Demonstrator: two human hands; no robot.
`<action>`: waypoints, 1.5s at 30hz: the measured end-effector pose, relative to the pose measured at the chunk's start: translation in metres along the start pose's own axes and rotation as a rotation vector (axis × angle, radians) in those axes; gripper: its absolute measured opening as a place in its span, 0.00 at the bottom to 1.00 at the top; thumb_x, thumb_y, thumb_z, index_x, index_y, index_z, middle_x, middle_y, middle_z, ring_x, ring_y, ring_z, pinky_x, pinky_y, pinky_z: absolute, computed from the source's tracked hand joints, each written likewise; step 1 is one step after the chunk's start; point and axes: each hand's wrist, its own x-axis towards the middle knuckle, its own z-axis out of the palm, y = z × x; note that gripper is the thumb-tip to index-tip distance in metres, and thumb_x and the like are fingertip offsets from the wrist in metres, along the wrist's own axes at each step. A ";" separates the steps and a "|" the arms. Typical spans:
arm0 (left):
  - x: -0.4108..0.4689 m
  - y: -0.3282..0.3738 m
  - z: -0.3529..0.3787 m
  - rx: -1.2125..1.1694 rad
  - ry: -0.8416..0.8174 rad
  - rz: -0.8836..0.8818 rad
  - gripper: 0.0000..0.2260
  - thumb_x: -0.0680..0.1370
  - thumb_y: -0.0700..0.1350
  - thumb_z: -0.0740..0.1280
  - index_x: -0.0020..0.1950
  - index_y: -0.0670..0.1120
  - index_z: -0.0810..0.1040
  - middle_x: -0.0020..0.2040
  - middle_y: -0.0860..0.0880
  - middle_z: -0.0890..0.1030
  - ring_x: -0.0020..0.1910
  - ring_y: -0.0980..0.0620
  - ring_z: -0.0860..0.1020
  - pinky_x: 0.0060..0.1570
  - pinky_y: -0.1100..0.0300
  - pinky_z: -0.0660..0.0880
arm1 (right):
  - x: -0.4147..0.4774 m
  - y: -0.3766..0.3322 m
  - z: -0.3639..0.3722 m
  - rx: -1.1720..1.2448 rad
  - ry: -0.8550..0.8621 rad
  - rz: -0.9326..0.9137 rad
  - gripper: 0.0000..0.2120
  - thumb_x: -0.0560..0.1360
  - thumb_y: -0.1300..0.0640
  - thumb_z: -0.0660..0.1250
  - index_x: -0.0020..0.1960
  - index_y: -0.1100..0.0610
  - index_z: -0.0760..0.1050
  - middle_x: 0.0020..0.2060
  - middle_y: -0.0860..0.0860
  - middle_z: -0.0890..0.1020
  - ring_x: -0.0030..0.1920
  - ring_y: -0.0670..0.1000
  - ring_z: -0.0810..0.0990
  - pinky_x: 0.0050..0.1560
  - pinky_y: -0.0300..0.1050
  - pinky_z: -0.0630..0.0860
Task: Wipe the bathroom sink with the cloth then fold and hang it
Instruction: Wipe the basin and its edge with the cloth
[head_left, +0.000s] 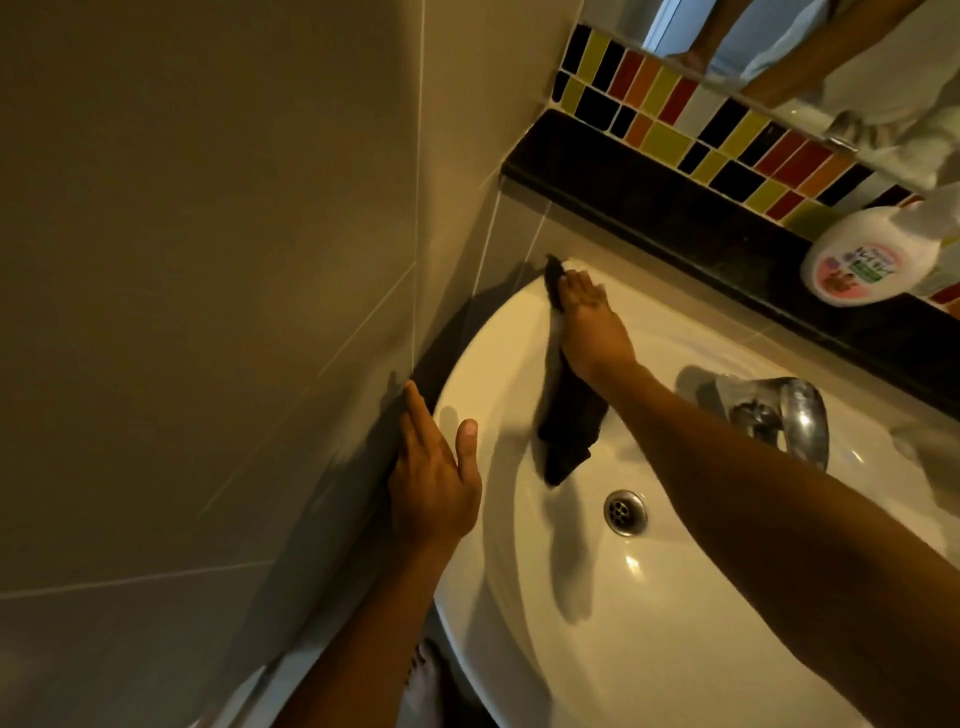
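A white round sink (524, 613) fills the lower right of the head view. My right hand (589, 325) presses a dark cloth (569, 426) flat against the sink's far left rim, near the wall corner. The cloth trails down from under the hand into the bowl, its lower end hanging above the drain (626, 512). My left hand (434, 475) rests on the sink's left edge beside the tiled wall, fingers spread, holding nothing.
A chrome tap (789, 418) stands at the sink's back right. A dark ledge (649, 208) runs behind the sink, carrying a white bottle (867, 257). Coloured mosaic tiles and a mirror (810, 47) sit above it. The beige tiled wall (208, 260) closes the left side.
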 end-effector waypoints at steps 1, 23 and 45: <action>0.000 0.000 0.000 -0.010 -0.003 0.010 0.40 0.74 0.71 0.41 0.78 0.45 0.48 0.75 0.41 0.61 0.68 0.40 0.70 0.62 0.50 0.70 | -0.009 -0.007 0.004 0.018 0.018 -0.030 0.29 0.78 0.60 0.61 0.77 0.54 0.55 0.76 0.52 0.60 0.75 0.56 0.60 0.72 0.47 0.61; 0.000 0.002 -0.004 0.068 -0.006 0.056 0.36 0.76 0.67 0.44 0.77 0.45 0.55 0.74 0.41 0.63 0.71 0.44 0.65 0.65 0.57 0.61 | -0.077 -0.015 0.038 -0.095 -0.182 -0.718 0.29 0.79 0.61 0.60 0.77 0.53 0.54 0.77 0.53 0.54 0.77 0.54 0.47 0.75 0.49 0.41; 0.005 -0.005 0.005 0.474 -0.254 0.192 0.30 0.79 0.53 0.57 0.78 0.49 0.48 0.79 0.48 0.51 0.75 0.42 0.58 0.69 0.42 0.63 | -0.066 0.047 -0.007 -0.235 -0.098 0.421 0.37 0.76 0.63 0.65 0.75 0.69 0.47 0.75 0.66 0.52 0.76 0.65 0.51 0.76 0.58 0.52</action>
